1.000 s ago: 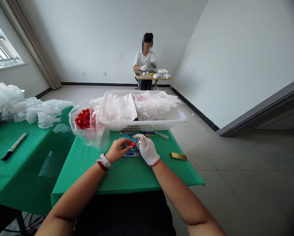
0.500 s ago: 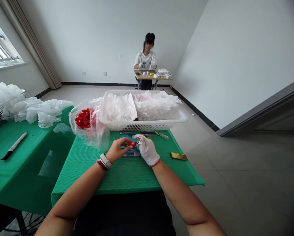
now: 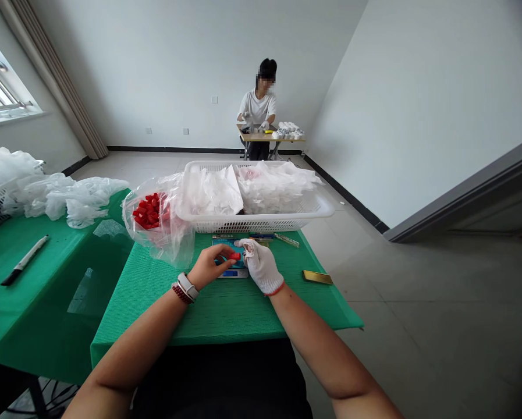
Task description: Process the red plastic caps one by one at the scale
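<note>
- Pinching a small red piece (image 3: 237,256) between thumb and fingers: left hand (image 3: 209,266), bare, with a watch (image 3: 187,286) and a bead bracelet (image 3: 181,293) at the wrist.
- Right hand (image 3: 263,267), in a white glove, has fingers curled just beside that piece; something dark shows at the fingertips, too small to tell what, or whether it's gripped.
- Red piece sits between both hands, in front of a flat device (image 3: 235,273) with a blue display, mostly covered by them.
- Pens (image 3: 287,240) lie beyond the right hand; a gold box (image 3: 317,277) lies to its right on the green-covered counter (image 3: 151,297).
- Far left of the counter: clear bag (image 3: 180,247) holding a heap of red pieces (image 3: 147,211), touching the white basket (image 3: 261,218) full of thin plastic bags (image 3: 282,186).
- Second green counter (image 3: 60,253) on the left: marker (image 3: 25,260), more plastic (image 3: 81,198).
- Across the room: gloved person (image 3: 258,107) at a small table (image 3: 261,138), white bundles (image 3: 289,131) on it.
</note>
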A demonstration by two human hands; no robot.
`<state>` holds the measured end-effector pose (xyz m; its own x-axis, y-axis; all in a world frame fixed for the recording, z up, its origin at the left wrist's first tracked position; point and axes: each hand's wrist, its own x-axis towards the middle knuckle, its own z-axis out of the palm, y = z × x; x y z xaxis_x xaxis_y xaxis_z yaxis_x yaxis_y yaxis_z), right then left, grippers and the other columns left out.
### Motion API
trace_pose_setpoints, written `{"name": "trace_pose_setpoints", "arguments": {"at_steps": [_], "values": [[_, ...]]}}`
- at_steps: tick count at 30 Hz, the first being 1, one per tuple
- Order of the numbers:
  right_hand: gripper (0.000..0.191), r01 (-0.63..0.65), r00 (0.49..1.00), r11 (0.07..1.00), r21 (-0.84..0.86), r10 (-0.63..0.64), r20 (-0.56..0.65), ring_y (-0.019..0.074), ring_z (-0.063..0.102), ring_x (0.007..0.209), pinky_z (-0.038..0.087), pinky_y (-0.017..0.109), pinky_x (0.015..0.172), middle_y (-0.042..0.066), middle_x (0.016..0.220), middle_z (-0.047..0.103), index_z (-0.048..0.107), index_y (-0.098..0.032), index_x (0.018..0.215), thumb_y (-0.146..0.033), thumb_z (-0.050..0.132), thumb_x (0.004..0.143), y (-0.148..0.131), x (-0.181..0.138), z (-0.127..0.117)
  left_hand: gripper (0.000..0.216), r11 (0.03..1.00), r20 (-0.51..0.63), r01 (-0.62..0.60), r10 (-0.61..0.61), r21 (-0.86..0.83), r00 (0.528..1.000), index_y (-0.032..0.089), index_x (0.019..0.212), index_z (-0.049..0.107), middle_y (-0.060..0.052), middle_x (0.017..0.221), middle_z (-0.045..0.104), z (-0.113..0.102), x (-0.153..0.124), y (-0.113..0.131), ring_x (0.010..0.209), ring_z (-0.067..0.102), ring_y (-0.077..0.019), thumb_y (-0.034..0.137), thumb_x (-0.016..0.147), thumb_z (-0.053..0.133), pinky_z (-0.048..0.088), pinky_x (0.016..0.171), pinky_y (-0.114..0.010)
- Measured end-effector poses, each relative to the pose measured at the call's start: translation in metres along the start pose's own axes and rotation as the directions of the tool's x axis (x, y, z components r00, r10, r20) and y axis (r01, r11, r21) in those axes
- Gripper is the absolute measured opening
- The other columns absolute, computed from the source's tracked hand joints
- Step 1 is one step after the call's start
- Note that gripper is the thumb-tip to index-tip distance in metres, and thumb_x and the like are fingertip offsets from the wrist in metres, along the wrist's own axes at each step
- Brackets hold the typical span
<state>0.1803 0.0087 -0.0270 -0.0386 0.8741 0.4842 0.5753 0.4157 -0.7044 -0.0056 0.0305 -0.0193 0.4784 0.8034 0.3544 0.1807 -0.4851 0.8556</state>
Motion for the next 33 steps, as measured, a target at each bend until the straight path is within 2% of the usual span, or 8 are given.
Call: {"name": "trace_pose_setpoints", "arguments": {"at_steps": [8, 17, 26, 33], "values": [[0.04, 0.008, 1.0, 0.999, 0.048, -0.008, -0.007, 0.0199, 0.068, 0.08, 0.053, 0.027, 0.065, 0.006, 0.078, 0.07, 0.067, -0.021, 0.102, -0.038, 0.031, 0.097, 0.0028, 0.0001, 0.0004, 0.025, 1.0, 0.016, 0.021, -0.021, 0.001, 1.0, 0.016, 0.095, 0.062, -0.006, 0.087, 0.071, -0.0002, -0.0006, -0.0026, 0.076, 0.067, -0.0162, 0.038, 0.084, 0.067, 0.055, 0.067, -0.027], [0.042, 0.025, 1.0, 0.993, 0.116, -0.024, -0.01, 0.0181, 0.069, 0.08, 0.054, 0.028, 0.072, 0.009, 0.093, 0.071, 0.065, -0.018, 0.1, -0.04, 0.029, 0.099, 0.003, 0.0003, 0.0062, 0.024, 1.0, 0.024, 0.023, -0.023, -0.004, 0.999, 0.015, 0.095, 0.062, -0.005, 0.085, 0.07, 0.0004, -0.0007, -0.0045, 0.075, 0.065, -0.0161, 0.036, 0.084, 0.067, 0.055, 0.067, -0.028], [0.041, 0.013, 1.0, 0.998, 0.063, -0.013, 0.0, 0.0196, 0.069, 0.085, 0.053, 0.027, 0.071, 0.008, 0.085, 0.072, 0.067, -0.018, 0.104, -0.036, 0.03, 0.099, 0.0063, 0.0009, 0.0063, 0.025, 0.997, -0.007, 0.047, -0.047, -0.054, 0.999, 0.015, 0.096, 0.061, -0.006, 0.087, 0.07, -0.0005, -0.0005, -0.0003, 0.078, 0.067, -0.0173, 0.037, 0.084, 0.066, 0.056, 0.071, -0.029], [0.039, 0.03, 0.999, 0.999, 0.036, -0.03, -0.014, 0.0203, 0.069, 0.089, 0.054, 0.029, 0.076, 0.009, 0.091, 0.073, 0.066, -0.018, 0.102, -0.034, 0.032, 0.098, 0.0015, -0.0009, 0.0066, 0.024, 1.0, -0.015, 0.031, -0.031, 0.007, 0.999, 0.016, 0.101, 0.064, -0.007, 0.091, 0.071, 0.0, -0.0008, -0.0046, 0.08, 0.068, -0.0178, 0.035, 0.087, 0.063, 0.056, 0.071, -0.03]]}}
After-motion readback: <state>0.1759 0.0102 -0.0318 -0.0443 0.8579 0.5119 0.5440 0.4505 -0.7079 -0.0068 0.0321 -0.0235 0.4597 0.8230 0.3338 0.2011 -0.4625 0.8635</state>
